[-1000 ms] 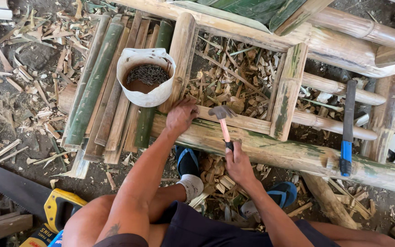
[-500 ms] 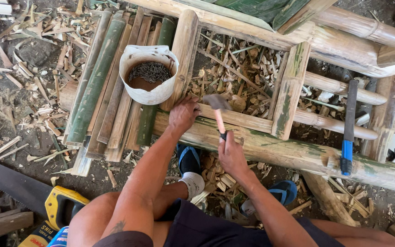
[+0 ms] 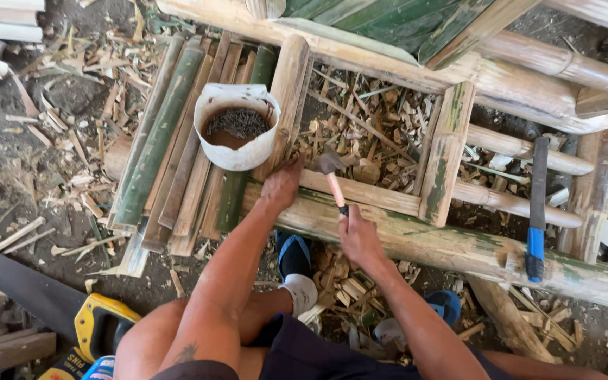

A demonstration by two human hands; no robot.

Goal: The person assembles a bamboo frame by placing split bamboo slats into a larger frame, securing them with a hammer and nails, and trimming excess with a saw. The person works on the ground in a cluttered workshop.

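My right hand [image 3: 357, 238] grips the pinkish handle of a hammer [image 3: 332, 178], its metal head raised just above a thin bamboo slat [image 3: 381, 200]. My left hand [image 3: 282, 184] presses down on the left end of that slat, where it meets a thick greenish bamboo pole [image 3: 459, 248]; anything pinched under its fingers is hidden. A white cut-open container [image 3: 236, 127] filled with dark nails sits on a stack of split bamboo strips [image 3: 177, 155], just left of my left hand.
A blue-and-black handled tool [image 3: 536, 211] lies across the frame at right. A handsaw with a yellow grip [image 3: 72, 309] lies on the ground lower left. Bamboo chips [image 3: 374, 127] litter the ground. My feet wear blue sandals [image 3: 294, 255].
The hammer head has swung up and away from the slat after resting low on it, then shifted slightly left. My left hand stays pressed at the same spot.
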